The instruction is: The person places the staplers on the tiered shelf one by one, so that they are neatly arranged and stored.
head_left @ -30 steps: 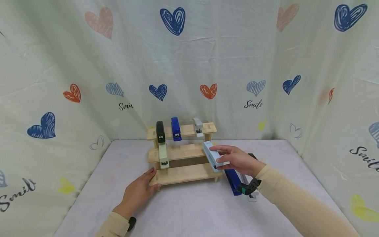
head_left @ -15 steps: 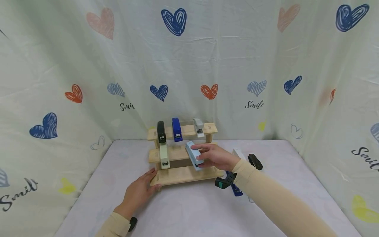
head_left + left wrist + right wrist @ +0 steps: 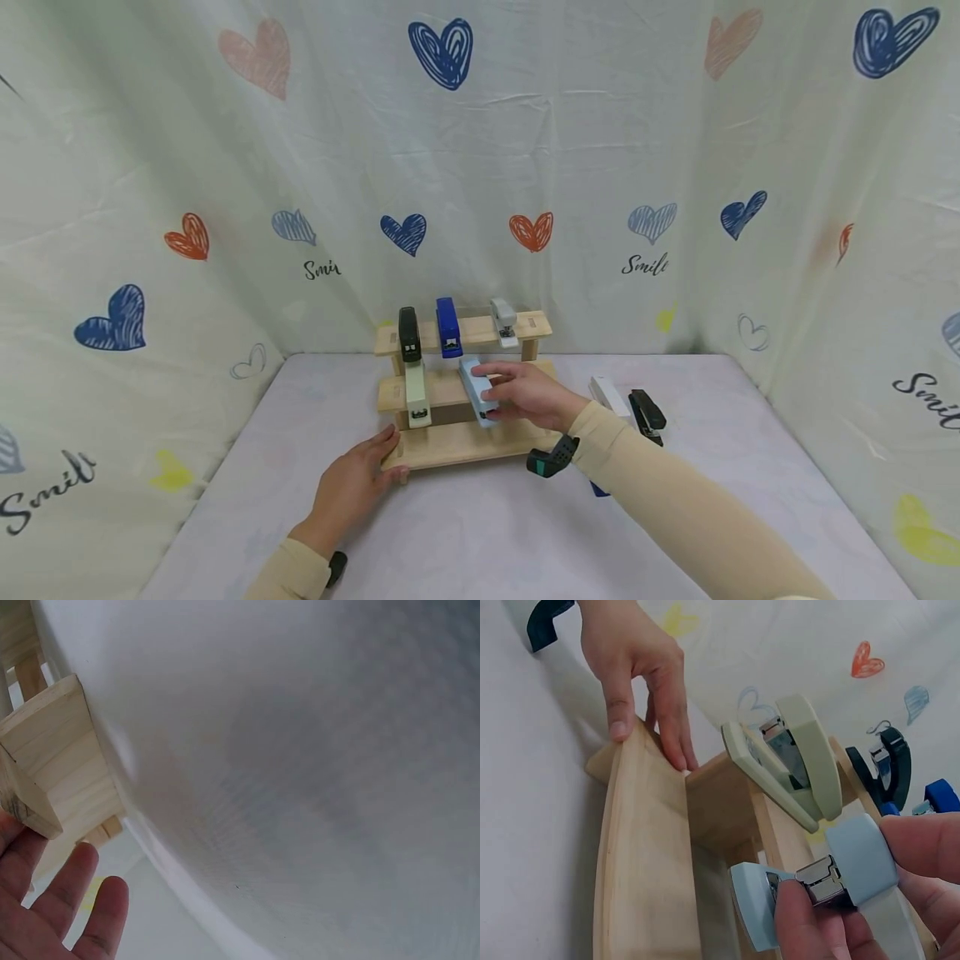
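Note:
In the head view, my left hand (image 3: 352, 479) grips the left end of the bottom shelf of a three-tier wooden rack (image 3: 465, 446), thumb in front and fingers behind. My right hand (image 3: 528, 393) pinches a light blue stapler (image 3: 862, 859) between thumb and fingers. This stapler sits at the middle tier, slightly slanted; whether it touches the shelf I cannot tell. To its left a pale green stapler (image 3: 416, 397) lies on the same tier. The top tier bears a black stapler (image 3: 408, 335), a blue stapler (image 3: 448, 327) and a light grey stapler (image 3: 503, 321).
On the table right of the rack lie a white stapler (image 3: 608, 394) and another black stapler (image 3: 647, 413). A dark blue stapler (image 3: 599, 490) is mostly hidden under my right forearm. A curtain (image 3: 480, 150) with printed hearts hangs behind the table.
My right hand has carried the light blue stapler left, from the rack's right end to the middle of the middle tier, and it is now less slanted. My left hand keeps its grip.

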Demonstrator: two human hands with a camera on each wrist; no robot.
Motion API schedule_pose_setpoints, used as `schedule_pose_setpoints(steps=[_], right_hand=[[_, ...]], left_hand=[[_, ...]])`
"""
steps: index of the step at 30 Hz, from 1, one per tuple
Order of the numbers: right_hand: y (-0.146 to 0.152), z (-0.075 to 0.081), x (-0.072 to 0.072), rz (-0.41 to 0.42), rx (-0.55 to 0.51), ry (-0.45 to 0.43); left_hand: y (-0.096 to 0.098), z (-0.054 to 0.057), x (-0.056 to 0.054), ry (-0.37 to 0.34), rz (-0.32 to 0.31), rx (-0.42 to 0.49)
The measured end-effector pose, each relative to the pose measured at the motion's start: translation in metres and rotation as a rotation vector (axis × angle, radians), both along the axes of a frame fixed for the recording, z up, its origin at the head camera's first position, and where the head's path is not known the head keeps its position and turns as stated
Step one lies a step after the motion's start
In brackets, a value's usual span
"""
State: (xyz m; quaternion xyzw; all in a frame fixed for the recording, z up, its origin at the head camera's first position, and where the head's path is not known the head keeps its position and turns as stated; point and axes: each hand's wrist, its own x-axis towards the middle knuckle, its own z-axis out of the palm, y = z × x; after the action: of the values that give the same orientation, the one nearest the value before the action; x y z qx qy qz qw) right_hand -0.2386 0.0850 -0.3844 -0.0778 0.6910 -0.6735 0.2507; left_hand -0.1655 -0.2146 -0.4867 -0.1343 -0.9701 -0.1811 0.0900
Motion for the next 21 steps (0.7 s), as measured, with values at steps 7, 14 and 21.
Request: schedule_pose_setpoints(steps=[7, 14, 21], right_hand=[[-0.002, 0.003, 0.001, 0.007, -0.002, 0.001], [-0.004, 0.001, 0.0, 0.004, 0.002, 0.017], [-0.016, -0.002, 0.002, -0.043, -0.02, 0.03]], left_hand=[[0.0, 0.002, 0.001, 0.025, -0.012, -0.007], [0.0, 0.004, 0.003, 0.002, -0.009, 0.003], [0.0, 0.003, 0.002, -0.005, -0.008, 0.009]])
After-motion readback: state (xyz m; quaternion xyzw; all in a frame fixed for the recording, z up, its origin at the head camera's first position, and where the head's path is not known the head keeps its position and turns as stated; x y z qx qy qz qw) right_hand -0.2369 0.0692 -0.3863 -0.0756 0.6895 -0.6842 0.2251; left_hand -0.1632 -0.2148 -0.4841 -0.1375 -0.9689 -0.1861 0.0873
